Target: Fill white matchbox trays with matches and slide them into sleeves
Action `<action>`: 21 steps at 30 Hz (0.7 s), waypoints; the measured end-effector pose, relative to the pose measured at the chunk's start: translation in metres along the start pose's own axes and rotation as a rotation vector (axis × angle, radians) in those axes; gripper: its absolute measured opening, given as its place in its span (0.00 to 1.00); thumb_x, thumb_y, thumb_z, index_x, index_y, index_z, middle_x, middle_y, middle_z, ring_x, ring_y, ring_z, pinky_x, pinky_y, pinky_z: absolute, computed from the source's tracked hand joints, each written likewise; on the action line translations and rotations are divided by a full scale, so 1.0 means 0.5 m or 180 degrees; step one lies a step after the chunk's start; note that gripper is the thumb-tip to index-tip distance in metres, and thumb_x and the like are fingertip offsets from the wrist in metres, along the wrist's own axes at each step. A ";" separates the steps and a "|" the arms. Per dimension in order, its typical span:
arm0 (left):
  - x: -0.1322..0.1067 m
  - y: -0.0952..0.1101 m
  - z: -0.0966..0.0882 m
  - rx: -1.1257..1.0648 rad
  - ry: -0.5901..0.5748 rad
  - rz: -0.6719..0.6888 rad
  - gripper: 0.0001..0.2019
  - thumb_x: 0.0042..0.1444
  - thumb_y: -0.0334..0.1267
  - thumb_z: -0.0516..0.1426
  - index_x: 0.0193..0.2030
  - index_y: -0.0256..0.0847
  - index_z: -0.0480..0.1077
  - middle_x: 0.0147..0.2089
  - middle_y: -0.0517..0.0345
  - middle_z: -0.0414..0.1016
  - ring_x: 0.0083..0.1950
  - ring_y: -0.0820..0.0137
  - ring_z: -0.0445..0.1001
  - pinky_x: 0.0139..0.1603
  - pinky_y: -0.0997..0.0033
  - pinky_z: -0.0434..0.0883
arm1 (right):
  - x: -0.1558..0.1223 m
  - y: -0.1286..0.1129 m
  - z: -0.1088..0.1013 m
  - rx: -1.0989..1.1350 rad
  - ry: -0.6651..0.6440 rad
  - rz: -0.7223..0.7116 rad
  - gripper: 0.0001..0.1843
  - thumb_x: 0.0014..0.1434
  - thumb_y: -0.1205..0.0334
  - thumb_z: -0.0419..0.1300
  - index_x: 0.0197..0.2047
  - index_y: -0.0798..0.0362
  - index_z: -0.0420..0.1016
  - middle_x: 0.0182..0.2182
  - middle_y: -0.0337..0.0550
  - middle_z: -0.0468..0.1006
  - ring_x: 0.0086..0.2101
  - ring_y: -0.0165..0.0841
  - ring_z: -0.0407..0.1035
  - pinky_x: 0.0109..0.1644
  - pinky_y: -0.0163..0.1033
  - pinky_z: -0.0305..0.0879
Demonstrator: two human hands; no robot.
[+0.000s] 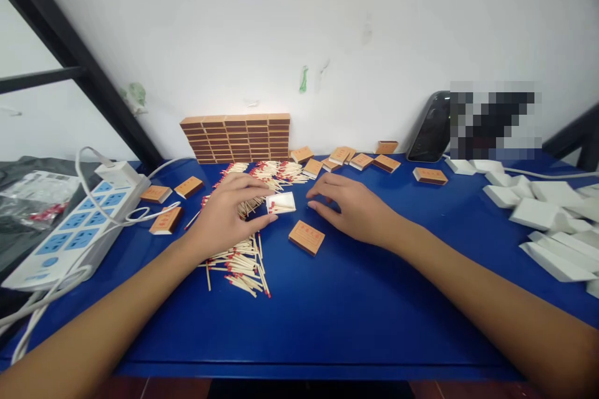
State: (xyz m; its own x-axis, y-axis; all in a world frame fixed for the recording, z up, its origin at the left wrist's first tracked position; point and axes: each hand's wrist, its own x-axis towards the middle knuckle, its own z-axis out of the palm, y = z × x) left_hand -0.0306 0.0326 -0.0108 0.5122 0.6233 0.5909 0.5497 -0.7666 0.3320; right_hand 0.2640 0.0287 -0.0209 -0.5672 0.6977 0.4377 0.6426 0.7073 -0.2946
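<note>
My left hand (236,204) grips the left end of a small white matchbox tray (283,202) between thumb and fingers. A few red-tipped matches lie inside that tray. Around and under this hand spreads a heap of loose matches (243,265). To the tray's right hovers my right hand (344,204), fingers slightly bent and apart, with nothing in them. An orange matchbox sleeve (307,237) lies on the blue table just below the tray, between both hands.
Stacked matchboxes (236,140) stand against the wall, with several loose matchboxes (360,161) beside them. White trays (543,206) are piled at right, near a dark phone (428,128). A power strip (77,230) with white cables (51,299) occupies the left.
</note>
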 end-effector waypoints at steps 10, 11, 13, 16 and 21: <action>0.004 0.008 -0.014 0.0145 0.0429 0.0218 0.17 0.61 0.43 0.72 0.56 0.46 0.82 0.50 0.52 0.85 0.52 0.59 0.79 0.58 0.54 0.77 | 0.000 -0.053 -0.005 0.0248 0.0159 -0.0083 0.22 0.72 0.66 0.57 0.67 0.46 0.68 0.58 0.52 0.78 0.47 0.42 0.78 0.46 0.48 0.78; 0.003 0.006 -0.013 0.0170 0.0424 0.0181 0.17 0.61 0.43 0.72 0.55 0.45 0.82 0.49 0.52 0.85 0.52 0.59 0.80 0.57 0.54 0.76 | -0.001 -0.052 -0.003 0.0216 0.0162 -0.0086 0.22 0.72 0.67 0.57 0.67 0.47 0.69 0.58 0.53 0.78 0.50 0.43 0.78 0.48 0.49 0.78; 0.001 0.004 -0.006 0.0124 0.0184 0.0173 0.16 0.61 0.44 0.72 0.54 0.45 0.82 0.48 0.52 0.85 0.50 0.59 0.80 0.56 0.54 0.76 | -0.003 -0.048 0.000 0.0149 0.0160 -0.0062 0.23 0.71 0.67 0.57 0.67 0.48 0.68 0.59 0.53 0.78 0.53 0.45 0.78 0.52 0.51 0.78; -0.003 0.005 0.008 -0.0073 -0.0343 0.0207 0.16 0.62 0.46 0.71 0.54 0.46 0.83 0.48 0.54 0.86 0.51 0.59 0.80 0.57 0.54 0.76 | -0.005 -0.043 0.004 0.0061 0.0131 -0.0053 0.23 0.71 0.65 0.59 0.68 0.48 0.68 0.59 0.55 0.79 0.54 0.48 0.78 0.54 0.54 0.78; -0.008 0.003 0.003 -0.0035 -0.0538 0.0066 0.19 0.58 0.52 0.73 0.52 0.47 0.84 0.53 0.52 0.84 0.55 0.57 0.79 0.60 0.52 0.75 | -0.005 -0.042 0.006 0.0016 0.0092 -0.0159 0.13 0.76 0.60 0.57 0.59 0.52 0.74 0.53 0.55 0.80 0.52 0.48 0.78 0.54 0.54 0.77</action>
State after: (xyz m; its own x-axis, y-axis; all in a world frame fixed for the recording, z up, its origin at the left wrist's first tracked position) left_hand -0.0309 0.0293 -0.0137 0.6275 0.6238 0.4660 0.5311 -0.7805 0.3297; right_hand 0.2504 0.0126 -0.0182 -0.5832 0.6580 0.4763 0.6114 0.7417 -0.2760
